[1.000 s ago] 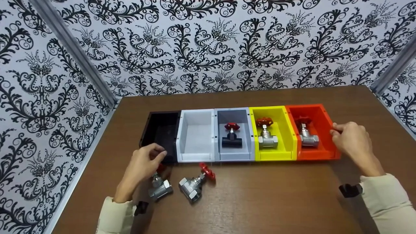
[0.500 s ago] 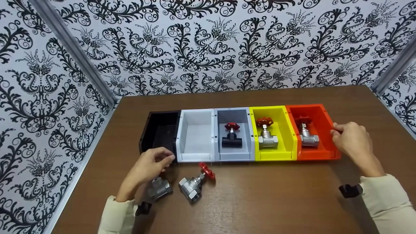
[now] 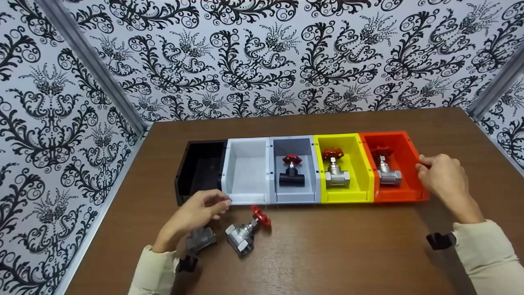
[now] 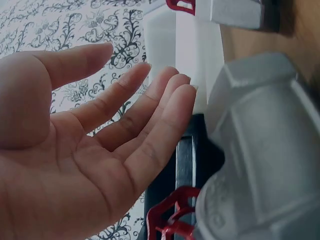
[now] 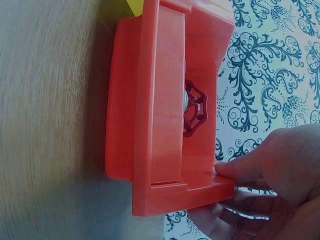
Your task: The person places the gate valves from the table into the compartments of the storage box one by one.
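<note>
In the head view my left hand hovers by the front edges of the black bin and the white bin. Its fingers are loosely bent with nothing between them, as the left wrist view confirms. Below it lies a silver valve, its red handwheel hidden by the hand in the head view. A second silver valve with a red handwheel rests just right of it. My right hand pinches the outer side wall of the red bin, thumb inside and fingers outside.
The bins stand joined in a row on the brown table. A black-bodied valve lies in the grey bin, a silver valve in the yellow bin, another silver valve in the red one. Patterned walls enclose the table.
My left hand has moved right and slightly toward me, from the black bin's front to the white bin's front corner, covering the left valve's handwheel. The right hand stays on the red bin.
</note>
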The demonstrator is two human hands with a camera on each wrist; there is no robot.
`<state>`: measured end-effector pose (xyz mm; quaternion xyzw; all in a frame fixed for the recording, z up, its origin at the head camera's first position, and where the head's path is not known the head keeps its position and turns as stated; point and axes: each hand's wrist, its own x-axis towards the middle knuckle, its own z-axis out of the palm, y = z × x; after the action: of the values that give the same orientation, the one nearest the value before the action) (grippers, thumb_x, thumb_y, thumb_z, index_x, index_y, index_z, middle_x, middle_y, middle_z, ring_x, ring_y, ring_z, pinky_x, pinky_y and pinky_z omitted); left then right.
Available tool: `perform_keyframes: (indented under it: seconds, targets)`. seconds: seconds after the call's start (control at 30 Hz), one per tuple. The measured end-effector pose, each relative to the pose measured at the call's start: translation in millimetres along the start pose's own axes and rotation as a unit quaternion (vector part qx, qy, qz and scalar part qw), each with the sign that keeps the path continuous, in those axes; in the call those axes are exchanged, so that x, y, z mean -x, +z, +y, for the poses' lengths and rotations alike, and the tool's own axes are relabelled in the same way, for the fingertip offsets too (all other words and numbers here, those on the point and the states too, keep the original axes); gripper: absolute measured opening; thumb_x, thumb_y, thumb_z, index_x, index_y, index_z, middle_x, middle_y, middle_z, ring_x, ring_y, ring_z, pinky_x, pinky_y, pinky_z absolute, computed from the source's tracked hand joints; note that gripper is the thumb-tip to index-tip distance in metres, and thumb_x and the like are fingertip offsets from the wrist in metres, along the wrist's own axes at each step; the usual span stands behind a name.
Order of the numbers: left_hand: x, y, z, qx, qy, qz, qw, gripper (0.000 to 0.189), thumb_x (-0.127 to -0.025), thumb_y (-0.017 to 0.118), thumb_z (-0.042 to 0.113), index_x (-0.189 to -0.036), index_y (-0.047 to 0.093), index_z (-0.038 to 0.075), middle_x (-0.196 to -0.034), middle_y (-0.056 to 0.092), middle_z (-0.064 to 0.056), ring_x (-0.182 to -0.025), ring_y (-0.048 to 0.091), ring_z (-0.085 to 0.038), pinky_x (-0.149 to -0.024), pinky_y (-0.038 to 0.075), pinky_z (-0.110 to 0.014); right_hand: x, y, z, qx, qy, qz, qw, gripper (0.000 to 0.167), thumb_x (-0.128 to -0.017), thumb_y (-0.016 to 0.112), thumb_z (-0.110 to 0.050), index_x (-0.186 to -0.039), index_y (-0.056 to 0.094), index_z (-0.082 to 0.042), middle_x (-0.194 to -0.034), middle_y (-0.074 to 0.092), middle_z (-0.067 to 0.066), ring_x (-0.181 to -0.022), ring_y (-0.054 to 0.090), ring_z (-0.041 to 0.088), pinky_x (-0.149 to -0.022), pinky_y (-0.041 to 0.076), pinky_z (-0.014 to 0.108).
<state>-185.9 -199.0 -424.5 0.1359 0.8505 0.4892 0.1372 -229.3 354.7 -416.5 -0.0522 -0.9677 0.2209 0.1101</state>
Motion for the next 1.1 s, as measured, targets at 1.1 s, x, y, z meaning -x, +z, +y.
perform_keyframes:
  seconds: [1.1]
  targets:
    - [-11.8,27.4,-1.8,0.040,-0.016,-0.078,0.9961,0.029,-0.098,0.062,0.027,-0.110,0.068,0.001,-0.103,0.069,-0.014,-0.097,0.066,-0.026,-0.087,0.054,-0.040,1.5,-0.1,-1.9,-0.005,0.016,-0.013,0.9998,0.040,-0.092,0.060,-0.015,-0.125,0.060,0.007,-0.119,0.057,0.039,-0.083,0.058,0.055,-0.065,0.046,0.058]
